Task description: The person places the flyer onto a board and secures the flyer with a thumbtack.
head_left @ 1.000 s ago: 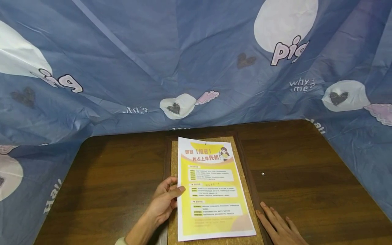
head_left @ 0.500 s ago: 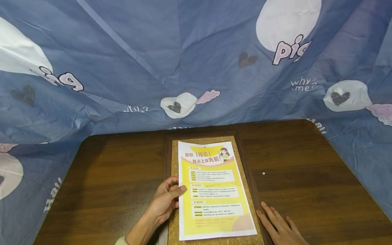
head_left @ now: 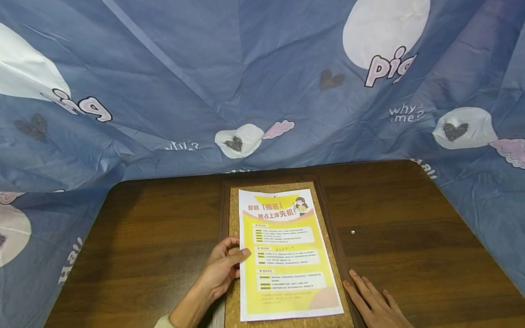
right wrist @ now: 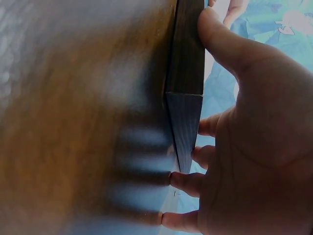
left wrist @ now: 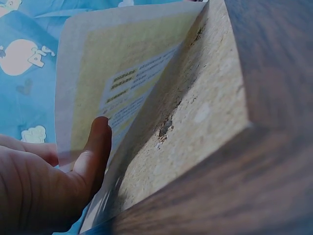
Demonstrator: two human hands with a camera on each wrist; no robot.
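In the head view a yellow and white printed flyer [head_left: 287, 273] lies over a cork board [head_left: 328, 241] with a dark wooden frame [head_left: 224, 205]. A small dark dot shows near the flyer's top edge. My left hand [head_left: 219, 271] pinches the flyer's left edge, thumb on the printed face and fingers behind. Seen from the left wrist, this side of the flyer [left wrist: 83, 98] stands off the cork [left wrist: 195, 112]. My right hand [head_left: 375, 303] lies at the frame's right side with its fingers extended; in the right wrist view its fingertips meet the frame's side and the tabletop.
The dark wooden table [head_left: 156, 237] has rounded far corners. A tiny shiny object [head_left: 352, 232], too small to make out, lies right of the board. Blue printed cloth [head_left: 279, 91] hangs behind and beside the table.
The flyer's top edge has come slightly lower and looks straighter than one second ago. Both hands stay almost where they were. Little differs from half a second ago.
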